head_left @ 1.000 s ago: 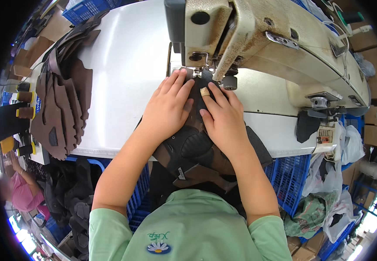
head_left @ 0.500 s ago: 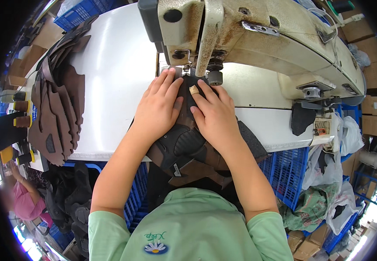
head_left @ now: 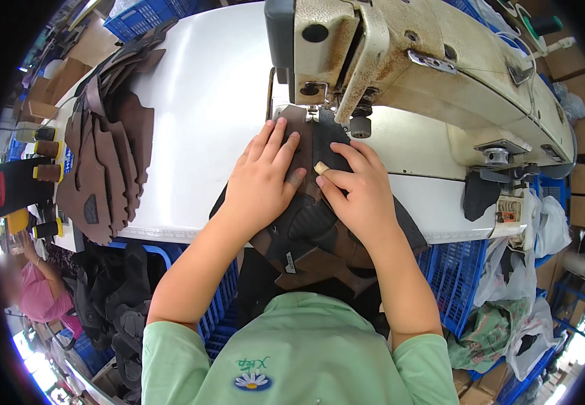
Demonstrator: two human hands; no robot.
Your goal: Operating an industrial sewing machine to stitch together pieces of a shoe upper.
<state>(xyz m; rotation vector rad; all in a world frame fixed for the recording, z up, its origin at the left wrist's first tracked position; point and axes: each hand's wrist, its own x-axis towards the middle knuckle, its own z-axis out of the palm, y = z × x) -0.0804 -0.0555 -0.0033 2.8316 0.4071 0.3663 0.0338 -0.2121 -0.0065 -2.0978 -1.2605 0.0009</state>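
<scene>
A brown and black shoe upper (head_left: 316, 217) lies on the sewing machine's white bed, its far end under the presser foot (head_left: 313, 113). My left hand (head_left: 260, 177) rests on the upper's brown left side, fingers stretched forward and slightly spread. On the black right side lies my right hand (head_left: 360, 185), fingers bent and apart. A beige cover wraps one of its fingertips, close to the middle seam. Both hands press the upper from above. The near part of the upper, with a small white label (head_left: 290, 262), hangs over the table edge toward my lap.
The sewing machine head (head_left: 400, 67) arches over the far right. Brown cut pieces (head_left: 107, 169) lie stacked at left, beside thread spools (head_left: 48, 160). Blue crates (head_left: 456, 277) stand below the table. A black scrap (head_left: 481, 196) hangs at right. Another person (head_left: 39, 290) is at far left.
The whole view has shifted, putting the machine further right in the picture. Both hands have slid back from the presser foot toward me, baring more of the upper near it.
</scene>
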